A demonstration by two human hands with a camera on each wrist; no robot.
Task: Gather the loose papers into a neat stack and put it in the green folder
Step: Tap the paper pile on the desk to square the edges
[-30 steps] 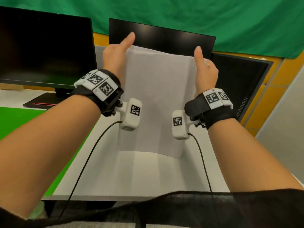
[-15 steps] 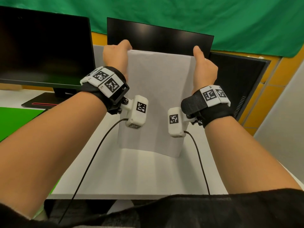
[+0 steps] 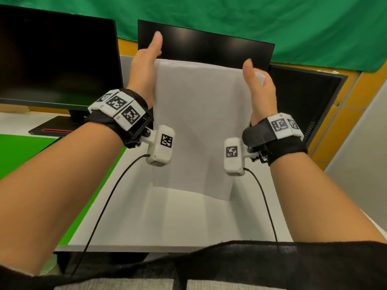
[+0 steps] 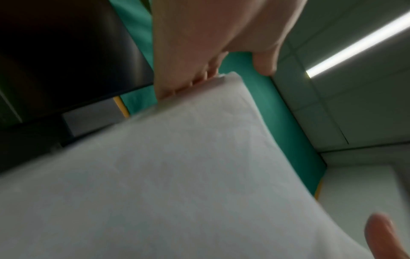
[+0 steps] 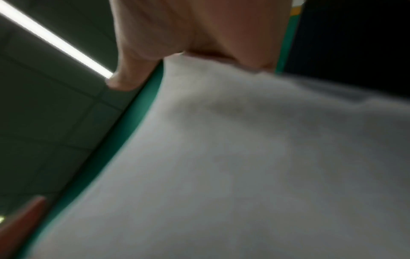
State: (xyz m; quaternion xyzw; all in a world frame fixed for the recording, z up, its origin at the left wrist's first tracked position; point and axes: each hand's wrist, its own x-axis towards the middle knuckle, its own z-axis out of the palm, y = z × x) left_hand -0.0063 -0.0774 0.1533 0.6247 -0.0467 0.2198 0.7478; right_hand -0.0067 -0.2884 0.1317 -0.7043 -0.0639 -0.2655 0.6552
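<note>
The white paper stack (image 3: 201,126) stands gathered on the white desk (image 3: 167,222), flanked by the left hand (image 3: 144,74) and right hand (image 3: 259,88) with straight fingers. The flat green folder (image 3: 23,153) awaits filling.

Three monitors (image 3: 56,57), one paper stack (image 3: 201,126), two hands (image 3: 144,72).

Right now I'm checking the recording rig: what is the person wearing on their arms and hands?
Bare forearms and hands, no gloves. Each wrist has a black strap: left strap, right strap, topped with white blocks printed with black square markers. A white camera box with a marker hangs from each: left box, right box, each trailing a thin black cable.
</note>
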